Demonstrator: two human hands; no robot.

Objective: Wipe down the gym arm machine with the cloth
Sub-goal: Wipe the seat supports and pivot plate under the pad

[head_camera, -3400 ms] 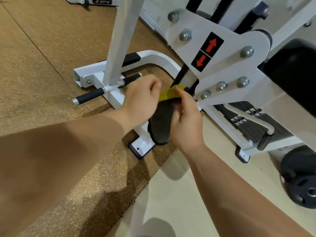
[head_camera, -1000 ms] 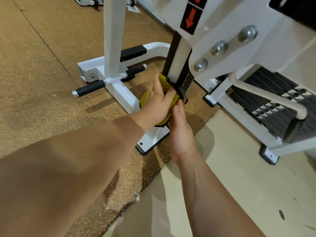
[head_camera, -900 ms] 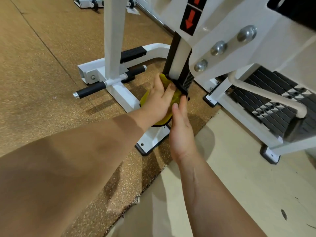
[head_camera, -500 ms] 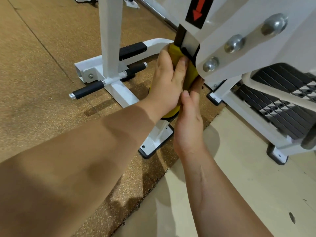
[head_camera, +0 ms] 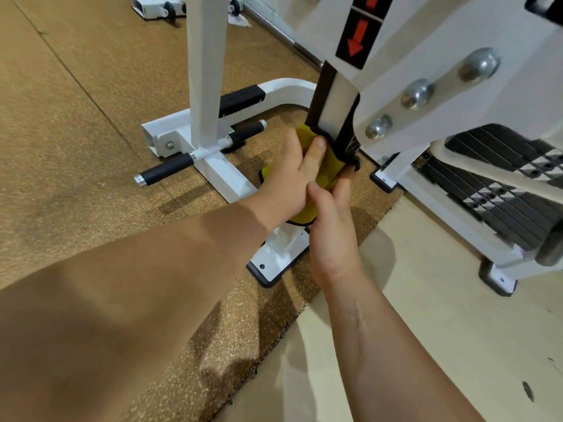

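Cloth (head_camera: pixel 327 169) slid lower on bar (head_camera: pixel 334 97); left hand (head_camera: pixel 289 179), right hand (head_camera: pixel 332 233) both curled round it, gripping.

Both arms reach forward, the left grip (head_camera: pixel 292 175) wrapped round the cloth (head_camera: pixel 329 166), the right grip (head_camera: pixel 332 229) clasping it beneath.

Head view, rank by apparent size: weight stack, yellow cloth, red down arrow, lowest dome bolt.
1. weight stack
2. yellow cloth, partly covered
3. red down arrow and lowest dome bolt: look alike, not ranked
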